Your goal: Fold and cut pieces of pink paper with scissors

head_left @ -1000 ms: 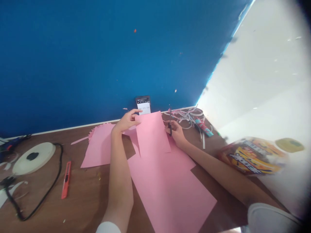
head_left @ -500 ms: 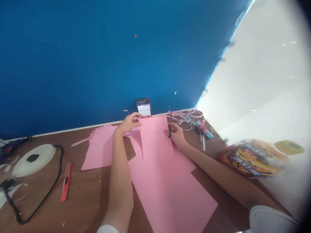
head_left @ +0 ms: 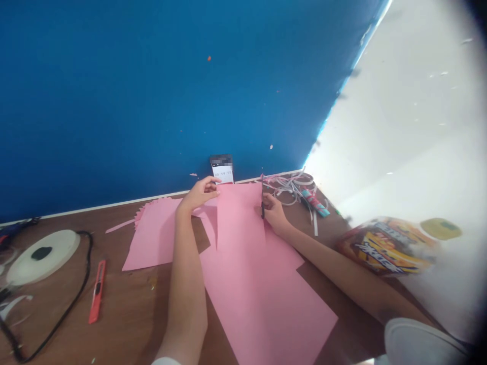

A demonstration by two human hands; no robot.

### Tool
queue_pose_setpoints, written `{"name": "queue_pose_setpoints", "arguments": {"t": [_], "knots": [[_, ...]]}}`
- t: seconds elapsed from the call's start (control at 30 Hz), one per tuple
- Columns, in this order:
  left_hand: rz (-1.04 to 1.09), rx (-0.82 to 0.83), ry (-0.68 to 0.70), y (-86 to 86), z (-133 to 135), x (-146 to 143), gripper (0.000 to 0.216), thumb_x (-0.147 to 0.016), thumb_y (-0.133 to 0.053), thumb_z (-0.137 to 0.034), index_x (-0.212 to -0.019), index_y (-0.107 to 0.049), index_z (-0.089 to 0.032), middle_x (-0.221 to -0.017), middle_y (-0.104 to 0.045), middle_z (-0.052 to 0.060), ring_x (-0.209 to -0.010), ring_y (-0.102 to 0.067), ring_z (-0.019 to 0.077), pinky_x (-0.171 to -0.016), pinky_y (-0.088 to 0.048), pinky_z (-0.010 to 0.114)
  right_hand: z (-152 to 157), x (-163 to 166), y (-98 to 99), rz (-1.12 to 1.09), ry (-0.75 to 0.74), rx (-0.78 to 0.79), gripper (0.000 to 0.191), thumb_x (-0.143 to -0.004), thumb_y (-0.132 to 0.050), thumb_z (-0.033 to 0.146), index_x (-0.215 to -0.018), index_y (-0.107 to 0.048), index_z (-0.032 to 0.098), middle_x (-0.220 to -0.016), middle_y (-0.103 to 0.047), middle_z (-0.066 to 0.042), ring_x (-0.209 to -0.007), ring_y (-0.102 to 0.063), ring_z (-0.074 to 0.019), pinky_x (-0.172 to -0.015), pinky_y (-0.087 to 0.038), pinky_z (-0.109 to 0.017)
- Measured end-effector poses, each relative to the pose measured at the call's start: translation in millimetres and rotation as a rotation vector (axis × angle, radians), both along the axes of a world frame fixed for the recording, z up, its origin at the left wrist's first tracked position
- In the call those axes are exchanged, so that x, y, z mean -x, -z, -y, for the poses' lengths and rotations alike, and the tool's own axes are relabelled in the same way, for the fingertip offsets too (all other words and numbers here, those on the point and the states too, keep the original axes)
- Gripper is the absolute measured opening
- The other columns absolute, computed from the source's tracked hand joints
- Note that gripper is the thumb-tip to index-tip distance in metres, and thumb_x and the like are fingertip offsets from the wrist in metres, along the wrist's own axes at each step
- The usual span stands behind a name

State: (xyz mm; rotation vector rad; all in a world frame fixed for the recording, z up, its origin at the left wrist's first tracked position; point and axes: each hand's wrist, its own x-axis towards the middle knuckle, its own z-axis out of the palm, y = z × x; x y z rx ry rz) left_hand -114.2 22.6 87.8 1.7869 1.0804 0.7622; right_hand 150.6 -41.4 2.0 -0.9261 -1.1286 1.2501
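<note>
My left hand (head_left: 203,193) pinches the upper left corner of a pink paper sheet (head_left: 240,213), which is held up above the table. In my right hand (head_left: 273,210) is a pair of scissors (head_left: 262,203), upright along the sheet's right edge with the blades pointing away from me. Whether the blades are apart cannot be made out. Beneath lies a larger pink sheet (head_left: 274,309). Left of my left forearm rests another pink piece (head_left: 152,241) with a fringed top left edge.
A phone (head_left: 222,170) showing a timer leans on the blue wall. Paper strips (head_left: 291,190) and a teal-and-red tube (head_left: 315,204) lie at the back right, a yellow-capped bottle (head_left: 391,248) at right. A red box cutter (head_left: 98,291) and a white disc with black cord (head_left: 43,258) are left.
The view has shifted slightly, moving most things a little left. The scissors now sit right against the sheet's right edge. Both hands keep their holds.
</note>
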Motion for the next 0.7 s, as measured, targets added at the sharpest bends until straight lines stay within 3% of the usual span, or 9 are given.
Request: {"name": "queue_pose_setpoints", "arguments": {"t": [0.23, 0.57, 0.7], "knots": [[-0.019, 0.025, -0.004, 0.9, -2.1, -1.9, 0.048, -0.074, -0.067, -0.035, -0.117, -0.058, -0.016, -0.101, -0.062, 0.007, -0.088, -0.058, 0.0156, -0.087, -0.046, 0.033, 0.4, 0.5, -0.4, -0.009, 0.02, -0.008, 0.043, -0.063, -0.072, 0.028, -0.102, -0.056, 0.022, -0.092, -0.07, -0.004, -0.075, -0.064, -0.0179, -0.064, -0.051, -0.029], [-0.003, 0.189, -0.021, 7.0, -1.0, -1.3, 0.071, -0.069, -0.073, -0.034, -0.133, -0.045, -0.023, -0.112, -0.061, 0.009, -0.089, -0.063, 0.0168, -0.085, -0.048, 0.036, 1.5, 0.2, -1.6, -0.009, 0.062, -0.034, 0.038, -0.064, -0.071, 0.027, -0.099, -0.057, 0.021, -0.091, -0.069, -0.004, -0.073, -0.063, -0.0173, -0.064, -0.05, -0.029], [-0.076, 0.301, 0.082, 3.0, 2.9, -2.7, 0.064, -0.065, -0.075, -0.033, -0.125, -0.055, -0.02, -0.105, -0.066, 0.01, -0.091, -0.064, 0.021, -0.08, -0.049, 0.035, 1.8, 0.4, -3.6, -0.048, 0.082, -0.026, 0.039, -0.063, -0.07, 0.025, -0.1, -0.057, 0.02, -0.09, -0.069, -0.004, -0.072, -0.062, -0.016, -0.065, -0.05, -0.028]]}}
